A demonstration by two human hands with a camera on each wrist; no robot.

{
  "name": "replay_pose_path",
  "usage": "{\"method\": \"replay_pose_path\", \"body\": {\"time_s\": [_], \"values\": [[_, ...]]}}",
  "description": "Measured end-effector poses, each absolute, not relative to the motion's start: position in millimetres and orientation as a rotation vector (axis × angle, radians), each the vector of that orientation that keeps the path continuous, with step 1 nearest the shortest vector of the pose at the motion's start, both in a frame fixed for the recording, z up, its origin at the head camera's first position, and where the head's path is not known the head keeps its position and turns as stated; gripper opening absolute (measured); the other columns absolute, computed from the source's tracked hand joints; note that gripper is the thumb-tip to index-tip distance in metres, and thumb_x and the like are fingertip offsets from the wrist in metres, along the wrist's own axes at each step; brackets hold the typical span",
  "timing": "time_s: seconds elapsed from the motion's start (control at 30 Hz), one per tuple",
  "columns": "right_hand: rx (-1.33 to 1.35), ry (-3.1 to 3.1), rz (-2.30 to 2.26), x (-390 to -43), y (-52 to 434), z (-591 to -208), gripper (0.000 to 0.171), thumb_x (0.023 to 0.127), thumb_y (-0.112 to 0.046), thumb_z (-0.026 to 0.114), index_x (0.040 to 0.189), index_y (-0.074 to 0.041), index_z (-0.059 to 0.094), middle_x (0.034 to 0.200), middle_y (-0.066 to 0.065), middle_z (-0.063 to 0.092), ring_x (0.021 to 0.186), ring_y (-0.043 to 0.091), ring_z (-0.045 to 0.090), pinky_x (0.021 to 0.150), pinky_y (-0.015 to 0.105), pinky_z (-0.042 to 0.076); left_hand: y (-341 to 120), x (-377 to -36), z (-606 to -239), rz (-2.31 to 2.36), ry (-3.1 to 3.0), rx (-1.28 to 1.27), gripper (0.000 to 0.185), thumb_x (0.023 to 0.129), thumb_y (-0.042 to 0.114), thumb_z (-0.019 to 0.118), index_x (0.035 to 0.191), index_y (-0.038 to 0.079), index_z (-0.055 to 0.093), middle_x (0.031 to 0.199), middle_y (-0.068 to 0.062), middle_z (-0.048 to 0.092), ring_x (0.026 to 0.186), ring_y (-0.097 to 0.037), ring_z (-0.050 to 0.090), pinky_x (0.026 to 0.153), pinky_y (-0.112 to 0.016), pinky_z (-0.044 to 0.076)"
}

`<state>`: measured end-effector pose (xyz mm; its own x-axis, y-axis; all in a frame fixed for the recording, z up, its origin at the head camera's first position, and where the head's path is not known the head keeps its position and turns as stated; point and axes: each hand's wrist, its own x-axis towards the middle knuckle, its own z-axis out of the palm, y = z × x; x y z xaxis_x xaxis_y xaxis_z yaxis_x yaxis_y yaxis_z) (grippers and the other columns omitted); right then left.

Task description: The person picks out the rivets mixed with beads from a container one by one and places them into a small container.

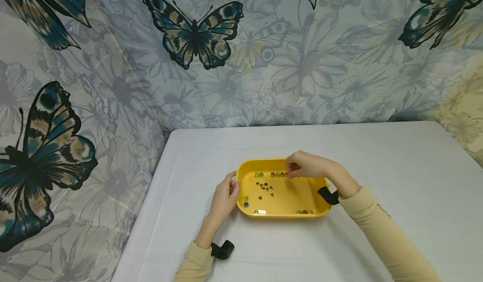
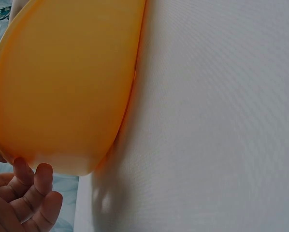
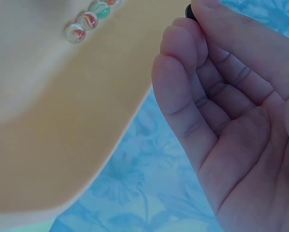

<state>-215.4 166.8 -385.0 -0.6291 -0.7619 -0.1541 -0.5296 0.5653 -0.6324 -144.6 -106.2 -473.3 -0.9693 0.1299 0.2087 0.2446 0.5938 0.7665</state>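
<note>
A yellow tray rests on the white-covered table, its left end gripped by the left hand. In the left wrist view, curled fingers meet the tray's outer wall. Over the tray's far side, the right hand pinches a small dark piece between thumb and fingertips; most of the piece is hidden. Glass marbles with coloured swirls stand in a row along the far wall, beside that hand. Several tiny dark pieces lie scattered on the tray's left half.
More marbles sit along the tray's near side, and a blue marble lies near its left end. Each wrist wears a black camera mount. The white tabletop meets a wall covering with butterflies behind.
</note>
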Motion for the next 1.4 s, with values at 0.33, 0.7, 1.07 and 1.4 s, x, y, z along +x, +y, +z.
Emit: {"method": "replay_pose_path", "body": {"time_s": [0.33, 0.7, 1.07, 1.4], "values": [[-1.052, 2.436, -0.753, -213, 175, -380, 0.016, 0.084, -0.007, 0.067, 0.072, -0.006, 0.055, 0.062, -0.002, 0.043, 0.057, 0.008, 0.038, 0.055, 0.023, 0.035, -106, -146, -475, -1.319, -2.69, -0.315, 0.035, 0.094, 0.013, 0.051, 0.127, -0.001, 0.05, 0.072, 0.004, 0.048, 0.062, -0.008, 0.047, 0.054, -0.02, 0.043], [-1.016, 2.458, -0.789, -211, 187, -378, 0.016, 0.084, -0.006, 0.067, 0.073, -0.007, 0.055, 0.062, -0.003, 0.045, 0.055, 0.008, 0.038, 0.053, 0.023, 0.035, -106, -146, -474, -1.321, -2.687, -0.313, 0.036, 0.094, 0.013, 0.051, 0.127, -0.001, 0.05, 0.073, 0.004, 0.048, 0.062, -0.008, 0.047, 0.054, -0.02, 0.043], [-0.983, 2.481, -0.811, -209, 202, -377, 0.014, 0.083, -0.006, 0.067, 0.074, -0.006, 0.056, 0.062, -0.003, 0.046, 0.056, 0.008, 0.04, 0.053, 0.022, 0.036, -106, -144, -473, -1.324, -2.665, -0.346, 0.035, 0.095, 0.012, 0.051, 0.126, -0.003, 0.05, 0.071, 0.003, 0.048, 0.061, -0.008, 0.046, 0.053, -0.02, 0.042], [-0.906, 2.48, -0.838, -205, 212, -377, 0.014, 0.084, -0.005, 0.066, 0.074, -0.006, 0.055, 0.064, -0.003, 0.048, 0.058, 0.009, 0.043, 0.054, 0.023, 0.04, -106, -144, -473, -1.327, -2.667, -0.337, 0.035, 0.095, 0.012, 0.051, 0.127, -0.003, 0.05, 0.071, 0.004, 0.048, 0.06, -0.007, 0.046, 0.053, -0.019, 0.042]]}}
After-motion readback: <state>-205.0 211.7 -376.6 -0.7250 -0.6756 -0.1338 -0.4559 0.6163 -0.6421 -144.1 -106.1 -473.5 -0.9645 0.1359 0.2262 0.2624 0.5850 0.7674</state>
